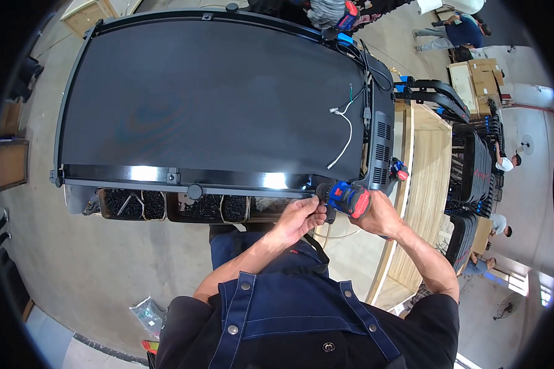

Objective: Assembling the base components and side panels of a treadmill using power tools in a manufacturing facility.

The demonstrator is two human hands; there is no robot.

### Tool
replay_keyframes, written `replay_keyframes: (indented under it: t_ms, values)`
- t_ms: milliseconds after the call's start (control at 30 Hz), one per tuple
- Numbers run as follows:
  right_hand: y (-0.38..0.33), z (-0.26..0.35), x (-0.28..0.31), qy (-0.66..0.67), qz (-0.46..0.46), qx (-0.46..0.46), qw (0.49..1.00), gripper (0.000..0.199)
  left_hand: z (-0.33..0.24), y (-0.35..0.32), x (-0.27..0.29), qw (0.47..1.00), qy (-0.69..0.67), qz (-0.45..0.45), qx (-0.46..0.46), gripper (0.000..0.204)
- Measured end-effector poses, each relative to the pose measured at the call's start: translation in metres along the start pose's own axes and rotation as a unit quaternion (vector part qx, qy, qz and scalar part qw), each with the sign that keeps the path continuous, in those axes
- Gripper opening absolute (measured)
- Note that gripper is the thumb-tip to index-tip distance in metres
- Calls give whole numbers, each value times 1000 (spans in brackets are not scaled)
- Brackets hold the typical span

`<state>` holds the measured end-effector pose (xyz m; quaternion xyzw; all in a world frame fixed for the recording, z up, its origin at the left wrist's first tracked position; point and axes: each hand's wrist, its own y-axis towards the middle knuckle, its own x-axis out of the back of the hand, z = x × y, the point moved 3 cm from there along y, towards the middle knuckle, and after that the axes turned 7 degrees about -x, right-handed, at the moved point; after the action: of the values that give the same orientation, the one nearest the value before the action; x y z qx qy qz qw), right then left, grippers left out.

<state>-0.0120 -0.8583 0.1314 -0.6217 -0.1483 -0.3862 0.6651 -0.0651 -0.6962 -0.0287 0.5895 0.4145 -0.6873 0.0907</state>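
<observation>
Drill (346, 198) levelled at the treadmill's near corner

The drill is held by the right hand (380, 216), its fingers wrapped closed around the grip, the nose turned left towards the other hand. And there, at that nose, the left hand (298, 220) is set, thumb and fingertips drawn nearly together; whether anything small is pinched cannot be told. The nose is probably being steadied by those fingertips, with the right hand set behind so that push can be given along the drill.

The treadmill (215, 92) is laid just beyond both hands, its near rail (240, 192) run out leftwards from the left fingertips. Bolts (198, 209) are stored in bins below that rail, left of the fingers, presumably for easy reach.

Now the edges. The drill is hemmed in ahead by the motor cover (381, 144); to the right of the right hand, a wooden crate (429, 172) is met. More room is offered back towards the body. Beyond the fingers, a white cable (351, 130) is draped over the belt, well clear of the drill's nose.
</observation>
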Motion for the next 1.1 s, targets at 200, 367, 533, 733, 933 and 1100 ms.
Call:
replay_keyframes:
  t_ms: [200, 367, 533, 733, 933, 1100]
  values:
    - [3, 18, 13, -51, -17, 38, 998, 23, -59, -37, -87, 660, 544, -18, -518, 27]
    - [11, 19, 10, -153, 20, 88, 984, 21, -48, 0, -115, 553, 540, 123, -623, 27]
    - [12, 15, 5, -174, 35, 65, 982, 20, -40, 1, -108, 530, 529, 112, -653, 16]
    - [7, 11, 4, -91, -53, 169, 980, 28, -34, -11, -111, 519, 570, 116, -627, 28]
    - [-25, 9, 12, -23, -38, 171, 984, 35, -116, -94, -54, 415, 721, -63, -551, 38]
    - [-55, -10, -52, 79, 163, 38, 983, 44, -229, -196, 15, 224, 835, -256, -433, 48]
